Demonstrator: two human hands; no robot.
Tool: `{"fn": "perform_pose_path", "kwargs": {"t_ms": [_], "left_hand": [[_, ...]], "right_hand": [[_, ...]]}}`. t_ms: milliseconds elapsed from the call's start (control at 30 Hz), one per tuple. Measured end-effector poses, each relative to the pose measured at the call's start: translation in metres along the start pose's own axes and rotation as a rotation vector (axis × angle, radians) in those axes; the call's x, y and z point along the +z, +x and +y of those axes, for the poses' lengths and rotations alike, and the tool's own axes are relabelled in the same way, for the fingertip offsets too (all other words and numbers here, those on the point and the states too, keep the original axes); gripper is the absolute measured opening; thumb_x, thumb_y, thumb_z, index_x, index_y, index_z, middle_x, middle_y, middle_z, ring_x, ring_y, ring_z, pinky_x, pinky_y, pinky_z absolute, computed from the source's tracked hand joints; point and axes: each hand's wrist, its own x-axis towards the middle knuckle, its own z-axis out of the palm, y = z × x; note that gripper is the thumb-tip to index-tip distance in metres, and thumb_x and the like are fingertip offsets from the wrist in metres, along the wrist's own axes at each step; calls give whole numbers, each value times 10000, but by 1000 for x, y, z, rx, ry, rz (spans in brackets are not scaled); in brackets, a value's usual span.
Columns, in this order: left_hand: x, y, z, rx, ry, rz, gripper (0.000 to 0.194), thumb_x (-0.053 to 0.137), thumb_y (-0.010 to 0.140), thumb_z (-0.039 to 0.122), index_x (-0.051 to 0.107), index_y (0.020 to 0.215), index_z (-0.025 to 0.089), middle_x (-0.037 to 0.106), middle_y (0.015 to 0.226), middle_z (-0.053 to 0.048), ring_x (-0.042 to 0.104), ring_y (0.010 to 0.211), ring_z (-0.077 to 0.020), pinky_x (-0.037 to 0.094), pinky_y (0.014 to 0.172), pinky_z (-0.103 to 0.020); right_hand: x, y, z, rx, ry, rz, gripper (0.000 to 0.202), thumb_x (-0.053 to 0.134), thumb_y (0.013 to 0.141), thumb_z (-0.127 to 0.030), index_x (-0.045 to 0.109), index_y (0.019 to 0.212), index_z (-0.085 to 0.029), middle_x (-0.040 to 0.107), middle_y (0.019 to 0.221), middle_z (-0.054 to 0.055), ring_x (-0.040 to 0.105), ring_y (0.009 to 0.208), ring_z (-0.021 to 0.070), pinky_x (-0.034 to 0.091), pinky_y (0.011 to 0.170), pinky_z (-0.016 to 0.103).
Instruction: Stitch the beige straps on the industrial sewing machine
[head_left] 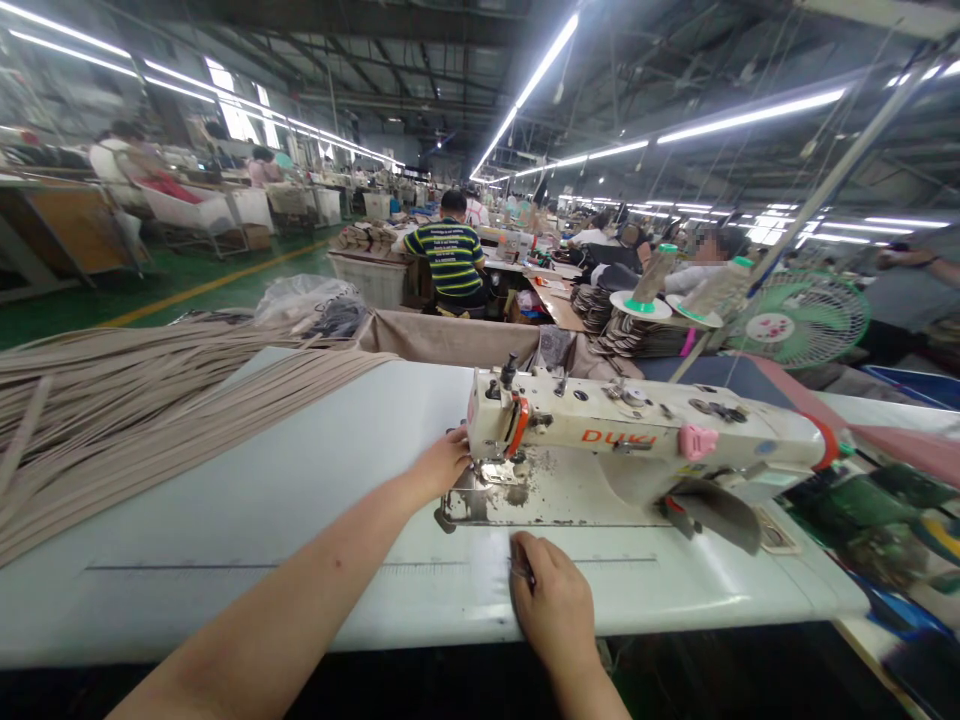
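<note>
- The sewing machine [645, 432] lay just far of the right hand [553, 592], long axis running left-right.
- The left hand [442, 466] was nearer, up by its left end, grip kinda hidden.
- Right one half-curled, couldn't tell if holding anything.

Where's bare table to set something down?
Largest patch: tabletop between the strips and the left forearm. Another lies right of the right hand, nearer than the sewing machine. Crowded: the strip-covered far left and the needle end, by the left hand.
</note>
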Motion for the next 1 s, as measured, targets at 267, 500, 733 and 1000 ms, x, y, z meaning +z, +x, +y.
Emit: {"fn": "perform_pose_path", "kwargs": {"t_ms": [267,500,733,1000], "left_hand": [[-9,11,0,117,12,-41,374,422,1026,274,649,1317,212,664,1365,-76,540,1335,-232,391,1184,-381],[-26,-8,-7,89,40,-65,213,618,948,363,772,1025,236,731,1120,-79,639,1052,-260,490,977,-413],[-23,-19,0,0,8,-30,140,670,919,332,789,959,269,742,1026,-46,637,1018,-245,487,954,-398],[-22,-39,20,-104,-69,-5,126,646,916,207,768,910,237,713,969,-29,664,909,-176,522,839,-283]], "right_hand": [[2,-1,0,7,-4,4,304,506,856,-89,626,1112,-201,683,861,39,633,805,211,451,746,310],[0,-1,-1,0,-7,23,328,508,833,-85,627,1115,-204,687,867,43,627,813,209,455,756,307],[-1,0,-4,-1,-13,38,325,498,825,-71,620,1093,-207,670,845,35,602,800,207,432,746,307],[1,-2,-4,6,-26,40,308,510,846,-74,630,1099,-202,671,855,33,605,807,206,430,752,311]]}}
